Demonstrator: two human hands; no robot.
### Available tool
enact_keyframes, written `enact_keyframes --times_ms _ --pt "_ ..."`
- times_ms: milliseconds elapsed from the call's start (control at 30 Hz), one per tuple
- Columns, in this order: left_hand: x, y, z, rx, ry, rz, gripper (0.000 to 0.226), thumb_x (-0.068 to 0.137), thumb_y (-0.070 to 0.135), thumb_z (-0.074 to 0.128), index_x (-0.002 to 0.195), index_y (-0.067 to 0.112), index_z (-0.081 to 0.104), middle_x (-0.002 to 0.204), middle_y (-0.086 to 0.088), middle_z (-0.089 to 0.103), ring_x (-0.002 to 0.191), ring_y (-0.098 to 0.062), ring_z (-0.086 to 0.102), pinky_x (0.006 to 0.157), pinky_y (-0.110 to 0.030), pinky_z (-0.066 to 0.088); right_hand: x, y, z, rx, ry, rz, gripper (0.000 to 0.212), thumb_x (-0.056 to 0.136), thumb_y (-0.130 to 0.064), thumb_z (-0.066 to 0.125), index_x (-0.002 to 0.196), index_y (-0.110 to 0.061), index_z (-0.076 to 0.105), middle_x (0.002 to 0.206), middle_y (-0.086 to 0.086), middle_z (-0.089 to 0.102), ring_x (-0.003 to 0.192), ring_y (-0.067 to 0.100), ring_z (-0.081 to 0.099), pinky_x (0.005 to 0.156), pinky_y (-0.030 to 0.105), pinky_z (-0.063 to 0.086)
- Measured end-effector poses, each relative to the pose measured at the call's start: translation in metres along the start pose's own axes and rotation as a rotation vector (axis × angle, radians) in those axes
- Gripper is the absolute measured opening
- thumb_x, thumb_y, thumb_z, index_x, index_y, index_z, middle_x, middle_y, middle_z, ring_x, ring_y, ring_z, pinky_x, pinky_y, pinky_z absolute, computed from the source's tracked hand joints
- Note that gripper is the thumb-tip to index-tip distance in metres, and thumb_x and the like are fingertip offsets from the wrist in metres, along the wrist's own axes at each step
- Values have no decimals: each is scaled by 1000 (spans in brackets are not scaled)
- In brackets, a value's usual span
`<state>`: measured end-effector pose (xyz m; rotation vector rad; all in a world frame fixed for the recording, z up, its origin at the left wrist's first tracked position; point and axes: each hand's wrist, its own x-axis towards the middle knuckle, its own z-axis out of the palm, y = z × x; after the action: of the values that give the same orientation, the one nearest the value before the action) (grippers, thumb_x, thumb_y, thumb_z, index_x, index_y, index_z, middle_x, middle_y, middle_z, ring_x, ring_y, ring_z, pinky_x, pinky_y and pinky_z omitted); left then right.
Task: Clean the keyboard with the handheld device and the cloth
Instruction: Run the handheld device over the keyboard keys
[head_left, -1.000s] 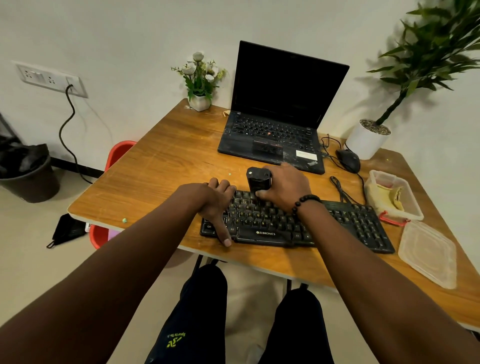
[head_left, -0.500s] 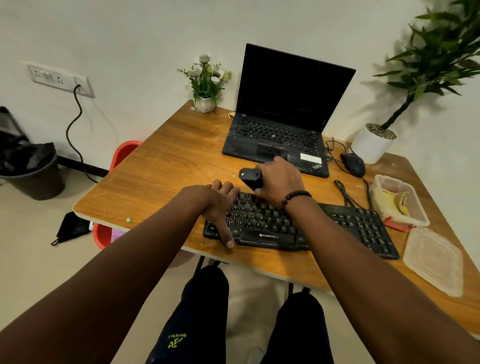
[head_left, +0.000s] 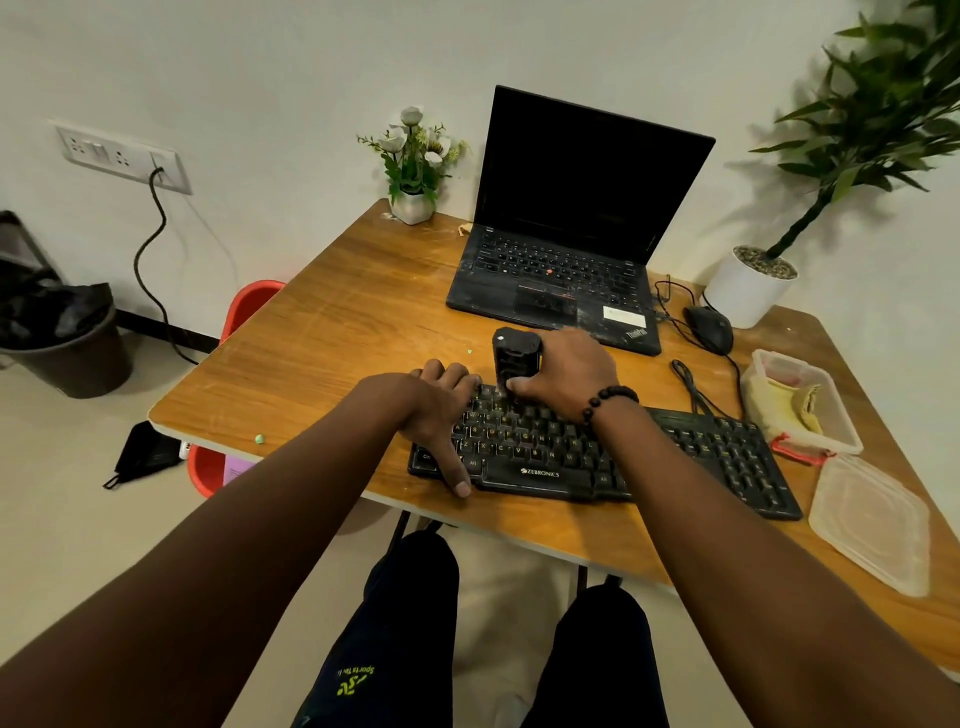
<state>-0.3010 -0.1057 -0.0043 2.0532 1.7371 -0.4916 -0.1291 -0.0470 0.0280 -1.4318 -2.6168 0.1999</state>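
A black keyboard (head_left: 691, 447) lies along the near edge of the wooden table (head_left: 332, 332). My right hand (head_left: 569, 371) grips a black handheld device (head_left: 514, 353), held upright with its lower end on the keyboard's upper left keys. My left hand (head_left: 439, 415) holds the keyboard's left end, fingers over the far edge and thumb on the front edge. A yellow cloth (head_left: 779, 405) lies in an open plastic box (head_left: 841, 441) at the right.
An open black laptop (head_left: 571, 244) stands behind the keyboard, with a mouse (head_left: 711, 327) and cables to its right. A flower pot (head_left: 413, 205) sits at the back, a potted plant (head_left: 748, 286) at the right. The box lid (head_left: 872, 519) lies at the near right.
The device, tilted sideways half a second ago, is upright again with its lower end on the keys. My left hand stays on the keyboard's left end.
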Motion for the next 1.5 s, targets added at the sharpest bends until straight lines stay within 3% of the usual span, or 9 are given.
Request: enact_keyframes --times_ms 67,233,400,833,933,1100,1233,1400,1500 --pt "-1 0 0 -2 7 4 149 53 77 80 159 18 -6 161 0 0 146 -33 5 119 -57 23 0 -4 -1 110 -12 -26 36 74 -44 75 101 -22 63 90 -5 64 87 15 60 69 31 51" --pt "-2 -3 4 -71 31 18 151 52 76 82 159 21 -11 163 1 -3 148 -33 2 120 -57 20 0 0 -1 -70 41 20 36 77 -42 73 106 -23 62 97 -2 65 97 19 58 71 31 49" --pt "-10 -16 13 -201 32 72 153 57 67 86 156 20 -21 163 5 -19 150 -31 -12 122 -57 14 -7 -3 1 276 -85 -51 43 73 -44 77 107 -21 64 97 -6 67 88 13 60 72 28 49" --pt "-12 -28 28 -339 150 87 156 52 67 88 154 30 -24 163 4 -1 149 -28 3 121 -57 16 -1 -5 0 10 8 -62 36 76 -41 75 106 -24 62 96 -6 66 88 15 58 66 29 47" --pt "-15 -30 34 -494 155 105 156 52 61 91 154 34 -24 163 5 -3 150 -26 0 122 -57 15 -2 -9 3 191 -28 -83 39 73 -39 77 105 -23 63 95 -5 68 86 14 61 68 31 51" --pt "-20 -43 38 -580 133 156 164 34 77 84 154 39 -21 162 14 -12 151 -26 -5 122 -56 10 -2 -12 4 8 39 -91 35 76 -40 75 106 -26 62 97 -6 66 92 16 59 66 27 43" --pt "-21 -45 41 -542 155 157 158 49 59 93 154 36 -22 162 13 -11 150 -23 -3 123 -53 10 2 -16 2 233 24 -120 39 73 -38 77 107 -26 63 96 -7 69 88 13 62 71 33 54" --pt "-23 -43 40 -598 195 140 150 58 48 94 157 30 -18 163 4 0 149 -22 4 124 -49 12 5 -12 9 54 31 -52 38 77 -37 75 112 -27 62 102 -6 68 96 17 61 68 28 47" --pt "-21 -43 40 -587 198 131 150 57 49 93 157 29 -17 163 3 1 149 -23 5 124 -48 13 8 -9 7 186 54 -51 39 75 -41 75 108 -25 62 97 -6 68 89 15 61 68 29 50"
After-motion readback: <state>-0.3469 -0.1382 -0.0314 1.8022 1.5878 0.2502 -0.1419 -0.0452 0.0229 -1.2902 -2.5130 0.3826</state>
